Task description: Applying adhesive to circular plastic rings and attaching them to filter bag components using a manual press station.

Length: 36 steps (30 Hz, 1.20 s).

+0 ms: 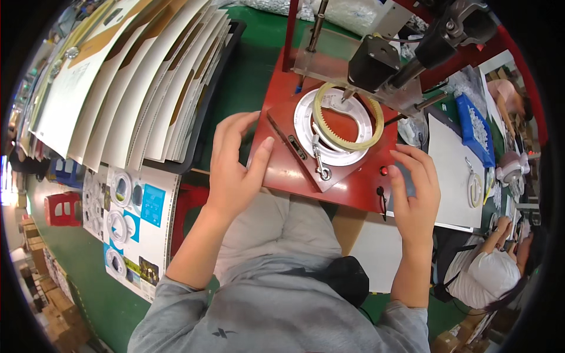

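Observation:
A white plastic ring-shaped part (302, 115) lies on a raised dark-red plate (321, 182) of a small bench machine with a red base (279, 170). Over the part sits a pale yellow toothed ring (379, 125), under the machine's pointed metal tip (347, 94). A silver snap hook (321, 167) hangs off the part's near side. At the base's left edge is my left hand (235, 167), its fingers parted and holding nothing. My right hand (416, 191) is open by the right edge, near a small red button (384, 171) and a black switch.
Upright printed cardboard sheets (135, 82) fill a black tray (206, 126) at the left. A black motor block (374, 62) and metal posts stand above the base. Rightward are a white board (450, 176), another white ring with a hook (474, 188), a blue bin (475, 132) and other people.

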Available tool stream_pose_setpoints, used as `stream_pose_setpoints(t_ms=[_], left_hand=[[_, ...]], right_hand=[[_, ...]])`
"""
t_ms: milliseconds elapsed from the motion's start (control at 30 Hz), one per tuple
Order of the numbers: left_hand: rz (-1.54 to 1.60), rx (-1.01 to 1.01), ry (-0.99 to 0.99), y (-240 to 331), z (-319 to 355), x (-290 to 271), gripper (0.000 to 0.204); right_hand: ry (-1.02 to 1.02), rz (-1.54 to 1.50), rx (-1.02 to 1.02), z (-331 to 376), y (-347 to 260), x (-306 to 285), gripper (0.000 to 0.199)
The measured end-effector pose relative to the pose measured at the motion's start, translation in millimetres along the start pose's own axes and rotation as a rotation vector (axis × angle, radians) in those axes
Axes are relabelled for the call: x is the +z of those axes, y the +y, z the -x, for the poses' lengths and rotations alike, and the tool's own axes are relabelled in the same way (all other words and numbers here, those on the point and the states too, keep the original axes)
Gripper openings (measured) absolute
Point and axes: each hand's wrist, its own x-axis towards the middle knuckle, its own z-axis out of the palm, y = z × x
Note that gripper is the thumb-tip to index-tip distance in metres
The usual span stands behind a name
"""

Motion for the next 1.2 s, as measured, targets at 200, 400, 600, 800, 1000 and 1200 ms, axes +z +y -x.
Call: stream_pose_setpoints(t_ms=[200, 400, 600, 800, 1000, 1200], left_hand=[[0.01, 0.252, -0.143, 29, -29, 1, 0.02], [-0.029, 0.386, -0.232, 42, -40, 28, 0.019], [-0.16, 0.445, -0.292, 44, -44, 32, 0.017], [-0.196, 0.45, -0.342, 48, -50, 32, 0.014], [-0.022, 0.34, -0.483, 51, -57, 13, 0.012], [-0.046, 0.377, -0.542, 43, -58, 4, 0.012]], right_hand=[[0.07, -0.125, -0.009, -8, -6, 26, 0.024], [0.015, -0.013, -0.147, -19, 0, 38, 0.03], [0.001, 0.002, -0.222, -24, 10, 51, 0.029], [-0.007, -0.042, -0.242, -29, 16, 49, 0.027], [-0.015, -0.09, -0.282, -28, 15, 49, 0.03], [0.053, -0.07, -0.295, -28, 1, 61, 0.033]])
